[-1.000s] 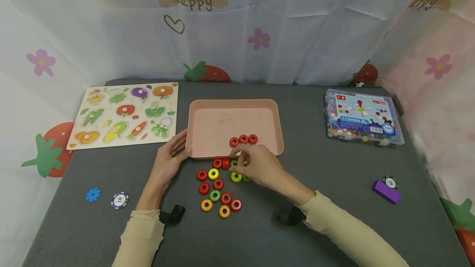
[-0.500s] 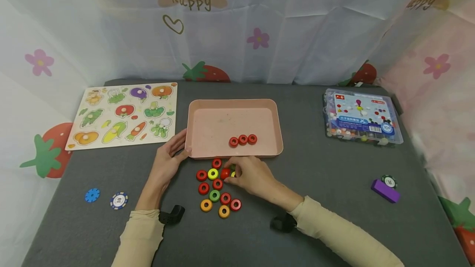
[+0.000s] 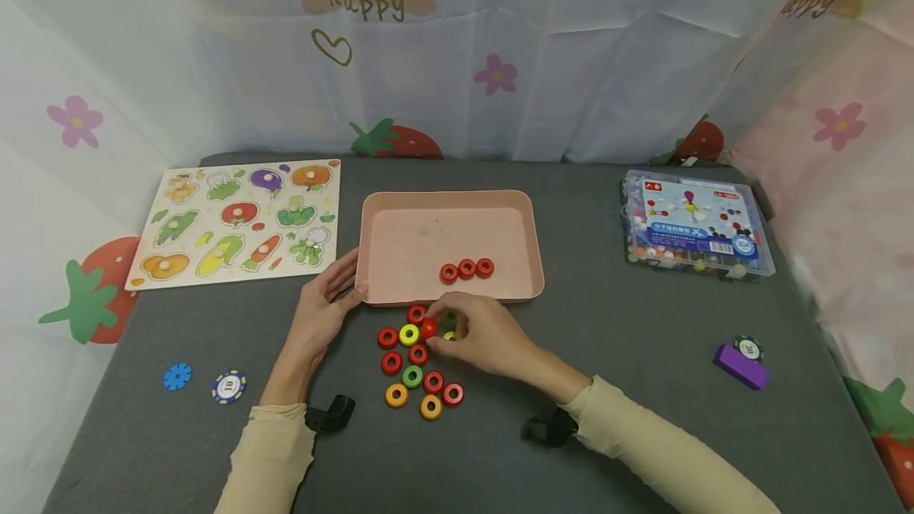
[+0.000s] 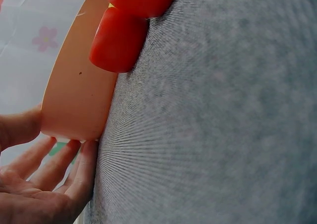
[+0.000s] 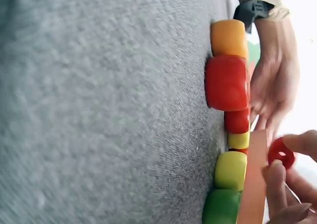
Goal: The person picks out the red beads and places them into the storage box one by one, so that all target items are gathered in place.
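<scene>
My right hand [image 3: 489,337] pinches a red ring-shaped bead [image 3: 428,329] between thumb and fingertips, just in front of the pink tray [image 3: 400,248]. In the right wrist view the hole of this held bead [image 5: 285,147] shows. At the tray's left front corner my left hand [image 3: 324,316] holds on, thumb at the rim and fingers along the outer side. Three red ring beads [image 3: 466,269] lie in a row inside the tray. Before it are several loose beads: red [image 3: 391,362], yellow [image 3: 409,335], green [image 3: 412,377] and orange [image 3: 431,407]. My right hand partly hides a few.
A vegetable puzzle board [image 3: 236,224] lies back left, with a blue disc [image 3: 177,377] and a poker chip [image 3: 229,387] nearer. To the right are a clear plastic case [image 3: 696,224], a purple block [image 3: 741,367] and another chip [image 3: 748,347]. A printed curtain [image 3: 443,62] hangs behind.
My right hand has moved left and slightly nearer, from among the green and yellow beads to the red bead, which it now pinches. The left hand and tray stay put.
</scene>
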